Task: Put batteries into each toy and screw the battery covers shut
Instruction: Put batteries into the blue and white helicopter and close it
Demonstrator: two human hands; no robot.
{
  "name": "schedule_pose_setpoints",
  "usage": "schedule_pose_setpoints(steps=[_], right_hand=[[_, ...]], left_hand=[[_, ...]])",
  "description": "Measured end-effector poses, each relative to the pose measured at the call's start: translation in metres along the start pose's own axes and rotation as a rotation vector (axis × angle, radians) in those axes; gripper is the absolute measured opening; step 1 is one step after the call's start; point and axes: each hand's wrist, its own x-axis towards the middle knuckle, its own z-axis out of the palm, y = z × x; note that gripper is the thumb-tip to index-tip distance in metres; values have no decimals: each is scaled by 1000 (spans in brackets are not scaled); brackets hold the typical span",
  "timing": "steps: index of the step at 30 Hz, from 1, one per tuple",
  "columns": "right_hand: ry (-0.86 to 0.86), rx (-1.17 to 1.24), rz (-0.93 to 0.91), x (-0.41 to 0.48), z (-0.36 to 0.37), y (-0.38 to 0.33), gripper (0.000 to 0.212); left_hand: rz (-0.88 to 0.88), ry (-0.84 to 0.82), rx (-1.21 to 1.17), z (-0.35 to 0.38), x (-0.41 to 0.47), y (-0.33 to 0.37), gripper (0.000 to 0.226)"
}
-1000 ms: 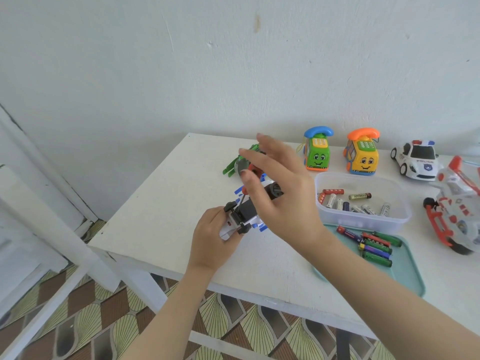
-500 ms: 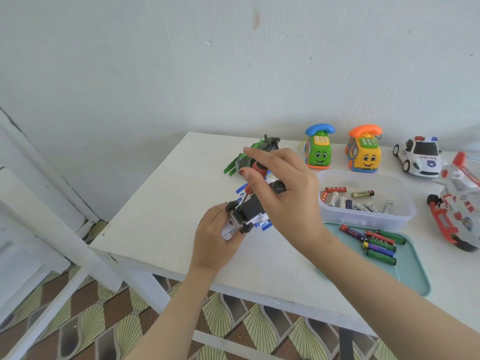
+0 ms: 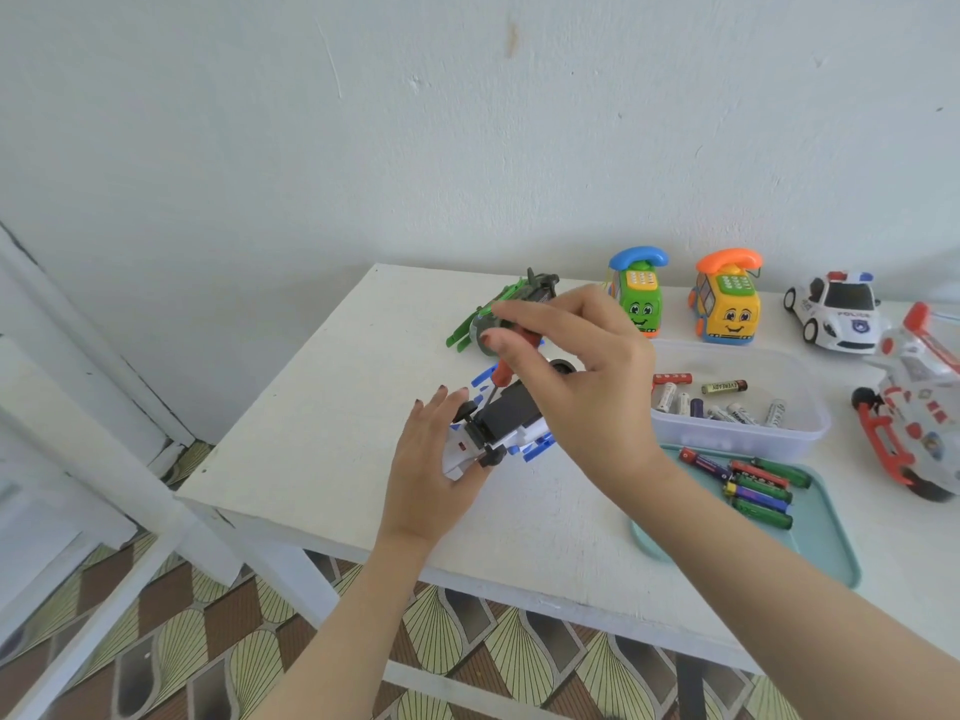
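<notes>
A white and blue toy vehicle point(image 3: 506, 426) lies upside down near the table's front left, its black underside facing up. My left hand point(image 3: 434, 459) steadies its near end, fingers fairly straight against the side. My right hand point(image 3: 566, 381) is above the toy and pinches the red handle of a small screwdriver point(image 3: 506, 368), whose tip points down at the toy's underside. Behind them lies a green toy point(image 3: 498, 317).
A clear tub point(image 3: 737, 439) of batteries and a teal tray point(image 3: 826, 532) with several coloured batteries sit to the right. Along the wall stand a green phone car point(image 3: 639, 298), an orange one point(image 3: 727, 309) and a police car point(image 3: 836, 311). A red-and-white toy point(image 3: 914, 407) is far right.
My right hand has closed its fingers onto the screwdriver handle and lowered toward the toy. My left hand's fingers have straightened along the toy's side.
</notes>
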Motion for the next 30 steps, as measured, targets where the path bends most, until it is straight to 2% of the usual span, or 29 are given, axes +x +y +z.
schedule_pose_setpoints(steps=[5,11,16,21,27,30], right_hand=[[-71,39,8,-4,3,-1,22],[13,8,-41,-5,6,-4,19],[-117,49,-30,-9,6,-6,29],[-36,-26,-111,-6,9,-5,25],[-284,-41,-136,0,6,-1,34],[-191,-63,-111,2,5,-3,33]], left_hand=[[-7,-35,-16,0,0,0,71],[27,-65,29,-2,0,1,66],[-20,-101,-7,-4,1,3,65],[-31,-107,1,-4,0,4,65],[21,-59,-13,-4,2,6,62],[15,-46,-1,-2,0,3,74]])
